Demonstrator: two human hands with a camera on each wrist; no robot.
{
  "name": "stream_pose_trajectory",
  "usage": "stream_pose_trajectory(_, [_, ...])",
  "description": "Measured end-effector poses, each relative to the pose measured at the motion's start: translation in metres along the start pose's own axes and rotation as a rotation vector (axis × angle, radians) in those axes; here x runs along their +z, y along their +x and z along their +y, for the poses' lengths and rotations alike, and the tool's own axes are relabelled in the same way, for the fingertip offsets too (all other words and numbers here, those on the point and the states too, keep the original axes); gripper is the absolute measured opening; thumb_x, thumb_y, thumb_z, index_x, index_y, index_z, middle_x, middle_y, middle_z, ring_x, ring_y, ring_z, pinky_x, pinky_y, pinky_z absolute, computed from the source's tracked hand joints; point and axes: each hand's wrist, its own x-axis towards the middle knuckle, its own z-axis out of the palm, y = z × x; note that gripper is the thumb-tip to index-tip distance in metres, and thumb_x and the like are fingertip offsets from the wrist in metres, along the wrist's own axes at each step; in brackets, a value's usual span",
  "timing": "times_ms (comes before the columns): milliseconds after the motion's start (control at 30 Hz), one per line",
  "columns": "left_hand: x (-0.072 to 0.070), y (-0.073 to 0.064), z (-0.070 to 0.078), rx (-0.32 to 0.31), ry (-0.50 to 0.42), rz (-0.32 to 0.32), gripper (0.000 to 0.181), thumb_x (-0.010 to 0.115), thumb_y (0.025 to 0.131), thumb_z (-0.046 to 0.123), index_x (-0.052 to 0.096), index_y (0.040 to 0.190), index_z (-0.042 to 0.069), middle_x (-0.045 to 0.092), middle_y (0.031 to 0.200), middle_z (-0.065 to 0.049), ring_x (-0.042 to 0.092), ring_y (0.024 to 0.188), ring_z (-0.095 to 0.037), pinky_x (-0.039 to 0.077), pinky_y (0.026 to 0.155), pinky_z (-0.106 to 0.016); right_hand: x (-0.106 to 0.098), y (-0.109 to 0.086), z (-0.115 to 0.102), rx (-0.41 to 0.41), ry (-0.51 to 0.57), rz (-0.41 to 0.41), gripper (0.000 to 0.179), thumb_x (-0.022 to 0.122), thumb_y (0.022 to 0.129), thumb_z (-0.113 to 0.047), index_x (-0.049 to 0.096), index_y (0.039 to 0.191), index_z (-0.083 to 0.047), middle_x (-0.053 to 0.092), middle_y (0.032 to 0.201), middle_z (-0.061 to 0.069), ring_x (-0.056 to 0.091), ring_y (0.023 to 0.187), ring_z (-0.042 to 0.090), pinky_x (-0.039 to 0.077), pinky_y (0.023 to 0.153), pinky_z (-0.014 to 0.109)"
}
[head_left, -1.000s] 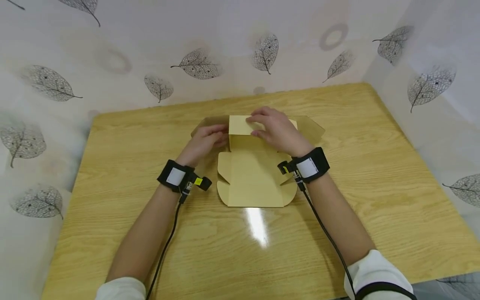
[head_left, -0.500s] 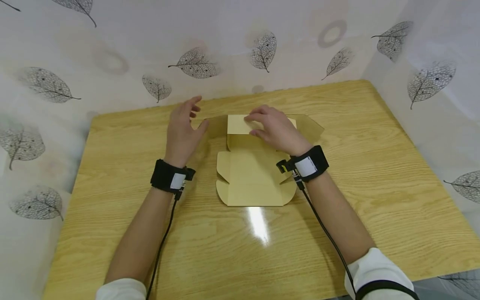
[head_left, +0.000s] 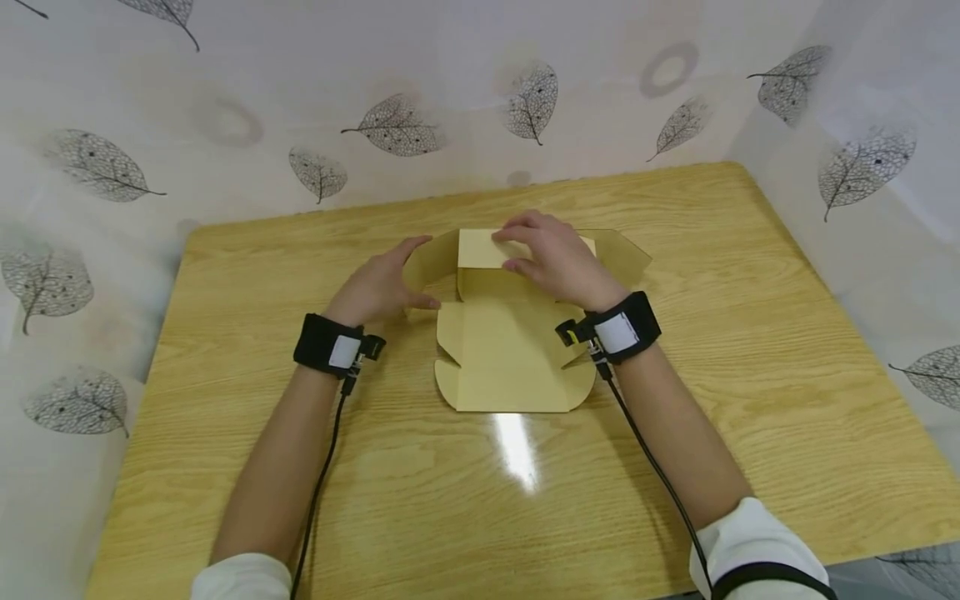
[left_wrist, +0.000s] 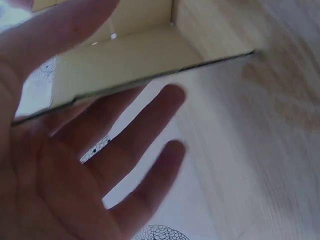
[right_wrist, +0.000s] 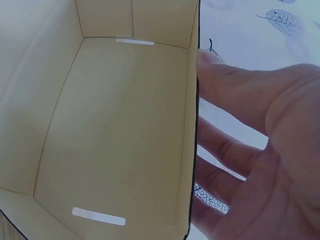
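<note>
A partly folded cardboard box (head_left: 513, 358) lies on the table, its rear wall raised and its side flaps spread. My right hand (head_left: 555, 258) holds the top strip of that wall. In the right wrist view, the thumb is at the edge and the fingers lie behind it; two slots show in the inner panel (right_wrist: 115, 110). My left hand (head_left: 375, 287) is spread around the rear left flap (head_left: 433, 258). The left wrist view has the flap's edge between the thumb and the outstretched fingers (left_wrist: 150, 125), which are partly hidden behind it.
The wooden table (head_left: 750, 375) extends to both sides of the box and in front of it. Behind stands a pale wall (head_left: 465, 50) printed with leaves. A cable (head_left: 322, 487) runs along each forearm from a wrist strap.
My left hand left the area behind the left flap, lifted away to the left, then came back down around the flap's outer edge. The right hand and the box stay in place.
</note>
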Motion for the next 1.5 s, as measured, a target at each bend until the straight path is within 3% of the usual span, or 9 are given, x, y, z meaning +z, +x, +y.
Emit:
stream_pose_trajectory(200, [-0.003, 0.002, -0.009, 0.020, 0.004, 0.012, 0.096, 0.081, 0.093, 0.035, 0.023, 0.169, 0.025, 0.043, 0.165, -0.020, 0.057, 0.136, -0.043, 0.042, 0.118, -0.062, -0.001, 0.001, -0.001, 0.004, 0.005, 0.010, 0.045, 0.077, 0.096, -0.015, 0.067, 0.138, -0.005, 0.063, 0.142, 0.019, 0.057, 0.136, 0.036, 0.041, 0.119, 0.057])
stream_pose_trajectory(367, [0.003, 0.009, -0.026, 0.078, -0.175, 0.092, 0.074, 0.072, 0.100, 0.031, 0.037, 0.164, 0.017, 0.039, 0.169, -0.014, 0.042, 0.152, -0.042, 0.039, 0.123, -0.059, 0.002, 0.002, 0.003, -0.007, -0.023, 0.050, 0.041, 0.076, 0.097, -0.014, 0.069, 0.136, -0.003, 0.064, 0.140, 0.021, 0.057, 0.133, 0.038, 0.042, 0.117, 0.056])
stream_pose_trajectory(567, [0.020, 0.018, -0.030, 0.124, -0.325, 0.074, 0.063, 0.074, 0.099, 0.031, 0.050, 0.155, 0.015, 0.067, 0.135, -0.017, 0.068, 0.110, -0.032, 0.056, 0.088, -0.039, 0.007, 0.004, 0.014, 0.000, -0.056, 0.119, 0.038, 0.073, 0.099, -0.015, 0.070, 0.135, -0.004, 0.063, 0.140, 0.022, 0.057, 0.131, 0.040, 0.043, 0.114, 0.057])
stream_pose_trajectory(800, [0.029, 0.020, -0.027, 0.094, -0.275, 0.010, 0.056, 0.073, 0.096, 0.009, 0.051, 0.147, -0.002, 0.064, 0.127, -0.023, 0.062, 0.109, -0.032, 0.053, 0.093, -0.042, 0.007, 0.002, 0.017, -0.012, -0.065, 0.141, 0.037, 0.073, 0.099, -0.016, 0.070, 0.134, -0.003, 0.064, 0.139, 0.022, 0.058, 0.129, 0.041, 0.046, 0.111, 0.057])
stream_pose_trajectory(1067, [0.035, 0.017, -0.012, 0.059, -0.136, -0.010, 0.065, 0.064, 0.099, 0.007, 0.039, 0.157, -0.003, 0.050, 0.155, -0.025, 0.050, 0.142, -0.037, 0.038, 0.124, -0.054, 0.005, 0.001, 0.015, 0.000, -0.060, 0.137, 0.037, 0.072, 0.100, -0.016, 0.070, 0.135, -0.004, 0.063, 0.140, 0.022, 0.057, 0.130, 0.042, 0.045, 0.111, 0.059])
stream_pose_trajectory(1167, [0.037, 0.015, -0.006, 0.054, -0.081, -0.010, 0.074, 0.066, 0.097, 0.008, 0.031, 0.161, -0.005, 0.061, 0.137, -0.027, 0.062, 0.118, -0.035, 0.051, 0.110, -0.052, 0.005, 0.001, 0.014, 0.003, -0.060, 0.136, 0.038, 0.072, 0.100, -0.015, 0.069, 0.136, -0.003, 0.063, 0.140, 0.022, 0.057, 0.130, 0.042, 0.045, 0.111, 0.059])
stream_pose_trajectory(1300, [0.040, 0.014, 0.001, 0.136, -0.008, -0.064, 0.078, 0.078, 0.093, 0.019, 0.039, 0.157, -0.005, 0.063, 0.120, -0.022, 0.063, 0.100, -0.033, 0.056, 0.092, -0.047, 0.005, 0.000, 0.013, -0.002, -0.062, 0.130, 0.038, 0.072, 0.100, -0.015, 0.069, 0.136, -0.003, 0.063, 0.141, 0.023, 0.057, 0.130, 0.042, 0.045, 0.111, 0.059])
stream_pose_trajectory(1433, [0.040, 0.013, 0.009, 0.244, 0.013, -0.108, 0.086, 0.081, 0.094, 0.037, 0.039, 0.160, 0.000, 0.051, 0.154, -0.022, 0.054, 0.139, -0.037, 0.046, 0.118, -0.050, 0.005, 0.000, 0.012, -0.022, -0.063, 0.116, 0.039, 0.073, 0.100, -0.016, 0.069, 0.135, -0.003, 0.063, 0.141, 0.023, 0.058, 0.131, 0.041, 0.045, 0.113, 0.058])
stream_pose_trajectory(1500, [0.038, 0.011, 0.012, 0.258, -0.056, -0.087, 0.089, 0.078, 0.096, 0.037, 0.031, 0.165, 0.007, 0.047, 0.160, -0.019, 0.051, 0.144, -0.036, 0.045, 0.120, -0.051, 0.005, 0.001, 0.011, -0.043, -0.055, 0.101, 0.039, 0.073, 0.099, -0.016, 0.070, 0.135, -0.002, 0.064, 0.141, 0.023, 0.059, 0.132, 0.040, 0.045, 0.115, 0.057])
